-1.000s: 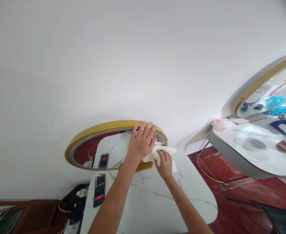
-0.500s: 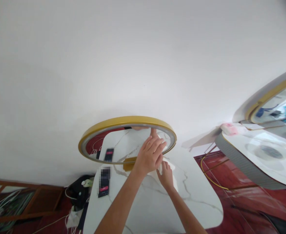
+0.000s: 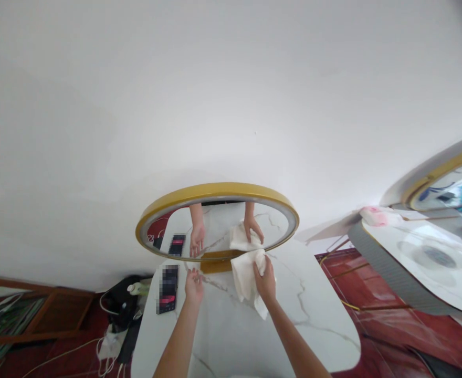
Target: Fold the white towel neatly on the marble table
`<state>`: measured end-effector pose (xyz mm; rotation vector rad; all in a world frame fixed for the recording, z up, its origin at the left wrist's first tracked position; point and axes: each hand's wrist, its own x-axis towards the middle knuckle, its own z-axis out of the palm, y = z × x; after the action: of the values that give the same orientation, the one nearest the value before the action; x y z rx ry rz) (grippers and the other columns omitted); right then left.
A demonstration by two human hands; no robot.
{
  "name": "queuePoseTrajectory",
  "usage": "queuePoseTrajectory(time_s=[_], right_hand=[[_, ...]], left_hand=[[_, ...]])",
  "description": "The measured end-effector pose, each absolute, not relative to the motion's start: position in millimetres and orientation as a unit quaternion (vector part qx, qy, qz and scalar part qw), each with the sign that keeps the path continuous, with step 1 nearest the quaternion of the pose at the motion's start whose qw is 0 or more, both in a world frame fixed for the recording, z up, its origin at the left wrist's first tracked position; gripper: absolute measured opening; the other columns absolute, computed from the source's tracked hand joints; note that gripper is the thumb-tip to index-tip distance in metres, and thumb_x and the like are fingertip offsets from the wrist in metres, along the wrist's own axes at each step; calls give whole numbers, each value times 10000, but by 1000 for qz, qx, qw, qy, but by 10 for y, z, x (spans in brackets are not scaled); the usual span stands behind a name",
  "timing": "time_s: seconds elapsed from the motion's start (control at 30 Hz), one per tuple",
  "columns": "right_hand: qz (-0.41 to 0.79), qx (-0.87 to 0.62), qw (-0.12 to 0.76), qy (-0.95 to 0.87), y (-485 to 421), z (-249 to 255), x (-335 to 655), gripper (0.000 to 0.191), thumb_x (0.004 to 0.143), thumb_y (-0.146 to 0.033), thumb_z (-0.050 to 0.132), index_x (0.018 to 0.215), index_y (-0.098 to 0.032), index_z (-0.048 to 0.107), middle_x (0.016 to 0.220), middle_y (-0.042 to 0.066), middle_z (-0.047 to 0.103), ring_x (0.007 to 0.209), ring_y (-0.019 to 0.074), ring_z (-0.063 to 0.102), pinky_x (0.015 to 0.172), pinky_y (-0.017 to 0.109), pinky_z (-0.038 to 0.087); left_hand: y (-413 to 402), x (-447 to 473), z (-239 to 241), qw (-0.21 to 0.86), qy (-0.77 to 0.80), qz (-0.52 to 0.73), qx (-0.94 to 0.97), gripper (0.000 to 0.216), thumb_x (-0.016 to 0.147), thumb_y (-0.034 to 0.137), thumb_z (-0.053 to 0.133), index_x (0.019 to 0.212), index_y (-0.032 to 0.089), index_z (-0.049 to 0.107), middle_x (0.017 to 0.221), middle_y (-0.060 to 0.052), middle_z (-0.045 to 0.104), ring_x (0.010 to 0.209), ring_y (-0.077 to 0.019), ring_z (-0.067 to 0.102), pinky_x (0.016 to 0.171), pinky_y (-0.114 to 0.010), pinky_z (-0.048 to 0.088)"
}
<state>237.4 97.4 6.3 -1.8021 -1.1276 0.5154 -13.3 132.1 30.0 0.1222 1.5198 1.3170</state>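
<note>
My right hand (image 3: pixel 265 279) is closed on a bunched white cloth (image 3: pixel 243 275), whose loose part hangs down over the tabletop. The cloth is just in front of the lower rim of a round gold-framed mirror (image 3: pixel 219 189). To the left, my left hand (image 3: pixel 193 286) holds nothing, palm turned up and fingers loosely apart. It is between a phone (image 3: pixel 168 289) and the mirror's gold base (image 3: pixel 216 265). Both hands and the cloth are reflected in the glass. Beneath everything is a white marble-patterned table (image 3: pixel 231 325).
A white wall (image 3: pixel 231 94) rises behind the mirror. On the right stand a second vanity table (image 3: pixel 423 247) and another gold-framed mirror (image 3: pixel 443 170). Dark bags and white cables (image 3: pixel 108 346) lie on the red floor at left, near a wooden cabinet (image 3: pixel 58 317).
My left hand has come off the mirror glass and moved down and left to the tabletop. My right hand has lifted the cloth slightly toward the mirror's lower rim.
</note>
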Motion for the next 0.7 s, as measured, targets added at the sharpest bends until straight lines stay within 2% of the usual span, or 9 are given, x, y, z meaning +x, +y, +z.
queuePoseTrajectory(time_s=[0.23, 0.43, 0.6, 0.7], right_hand=[[265, -680, 453, -512, 1057, -89, 1690, 493, 834, -436, 460, 1245, -164, 452, 1175, 129, 573, 1084, 256, 545, 891, 410, 445], [325, -614, 460, -553, 1112, -51, 1447, 466, 741, -449, 576, 1143, -213, 559, 1082, 67, 640, 992, 232, 598, 848, 365, 475], [256, -706, 503, -428, 1094, -110, 1658, 493, 835, -494, 399, 1199, -167, 458, 1040, 117, 627, 959, 256, 591, 793, 384, 458], [230, -736, 513, -376, 1105, -147, 1649, 546, 839, -512, 363, 1242, -145, 391, 1002, 130, 619, 938, 270, 588, 752, 377, 447]], left_hand=[[1435, -284, 267, 584, 561, 584, 61, 409, 618, 9, 452, 926, 249, 573, 995, 18, 644, 968, -94, 604, 809, -215, 465], [1424, -414, 232, 605, 549, 574, 57, 363, 649, 20, 467, 923, 222, 594, 1036, -8, 645, 1002, -122, 599, 807, -228, 466], [1442, -532, 285, 627, 545, 554, 55, 304, 693, 57, 472, 924, 195, 612, 1047, -46, 648, 1044, -152, 585, 886, -286, 437], [1452, -570, 288, 634, 545, 546, 56, 294, 697, 66, 479, 931, 184, 614, 1052, -59, 650, 1081, -160, 567, 937, -301, 398]])
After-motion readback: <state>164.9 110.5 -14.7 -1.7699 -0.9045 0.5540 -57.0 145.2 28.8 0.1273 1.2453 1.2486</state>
